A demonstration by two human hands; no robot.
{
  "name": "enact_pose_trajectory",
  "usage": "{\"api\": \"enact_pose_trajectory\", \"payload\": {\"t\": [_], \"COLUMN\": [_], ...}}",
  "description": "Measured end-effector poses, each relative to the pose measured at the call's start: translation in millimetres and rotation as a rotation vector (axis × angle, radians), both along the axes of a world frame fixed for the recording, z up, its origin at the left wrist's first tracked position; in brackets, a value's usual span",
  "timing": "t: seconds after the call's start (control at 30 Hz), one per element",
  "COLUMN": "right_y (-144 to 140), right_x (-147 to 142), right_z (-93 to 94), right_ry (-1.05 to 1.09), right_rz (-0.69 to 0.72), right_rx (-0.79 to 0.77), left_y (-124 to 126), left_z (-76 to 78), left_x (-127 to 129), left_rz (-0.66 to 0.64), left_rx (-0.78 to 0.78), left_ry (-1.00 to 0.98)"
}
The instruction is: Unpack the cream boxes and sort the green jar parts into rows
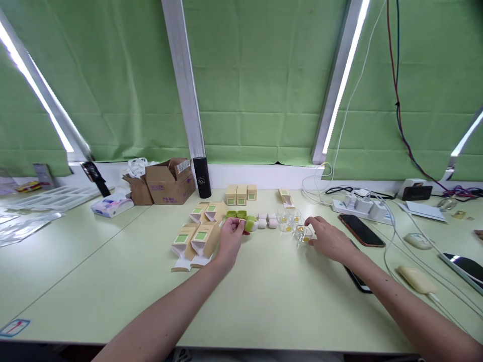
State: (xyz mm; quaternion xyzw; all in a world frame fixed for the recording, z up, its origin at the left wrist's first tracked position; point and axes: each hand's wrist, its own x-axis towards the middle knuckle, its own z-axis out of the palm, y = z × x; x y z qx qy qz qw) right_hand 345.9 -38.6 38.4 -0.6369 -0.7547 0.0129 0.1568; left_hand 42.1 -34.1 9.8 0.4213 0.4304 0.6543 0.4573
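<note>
At the middle of the table (264,281), the left hand (230,241) pinched a small green cap (249,223) in its grip, just beside two white pieces (267,219). The right hand (329,240) closed its fingertips on a clear jar (304,233) near the open cartons (196,240).

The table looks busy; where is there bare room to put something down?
The table is bare in front, between the two forearms, and at far left before the tissue pack. It is crowded around the left hand, right hand, open cartons and phones.
</note>
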Motion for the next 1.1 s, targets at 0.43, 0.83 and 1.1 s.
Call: {"api": "enact_pose_trajectory", "payload": {"t": [0.43, 0.83, 1.1], "right_y": [-8, -5, -3], "right_x": [-114, -125, -128], "right_z": [5.5, -29.6, -32.1], "right_ry": [0.246, 0.426, 1.018], "right_rz": [0.486, 0.555, 0.532], "right_rx": [0.574, 0.465, 0.205], "left_y": [-5, -13, -13], "left_z": [5.8, 9.3, 10.5], "left_x": [3, 7, 5], "left_rz": [-0.144, -0.231, -0.225], "left_rx": [-0.062, -0.096, -0.089], "left_ry": [-0.181, -0.095, -0.049]}}
